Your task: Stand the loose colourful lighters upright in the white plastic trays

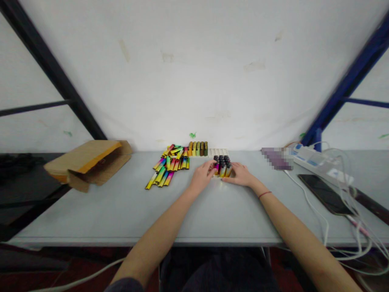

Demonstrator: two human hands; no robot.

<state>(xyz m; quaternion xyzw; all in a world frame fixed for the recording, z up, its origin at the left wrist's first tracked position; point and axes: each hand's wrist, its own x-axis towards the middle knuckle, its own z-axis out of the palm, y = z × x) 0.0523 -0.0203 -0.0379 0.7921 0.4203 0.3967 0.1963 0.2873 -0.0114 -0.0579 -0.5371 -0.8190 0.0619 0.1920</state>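
Between my two hands, a tight block of shiny upright tubes [225,169] with black tops stands on the table, coloured yellow, silver and magenta. My left hand [203,174] presses its fingers and thumb against the block's left side. Around the right side curls my right hand [239,174], its thumb near the front bottom edge. Just behind the block lies a white tray with small holes [219,151]. Left of that tray, several gold tubes [198,149] stand in rows. A loose pile of rainbow metallic tubes [173,164] lies left of my left hand.
An open cardboard box [88,158] lies on its side at the table's left. On the right are a blurred purple object [276,158], a white power strip [319,162], a black phone [325,194] and tangled white cables [306,198]. A white wall [200,81] closes off the back.
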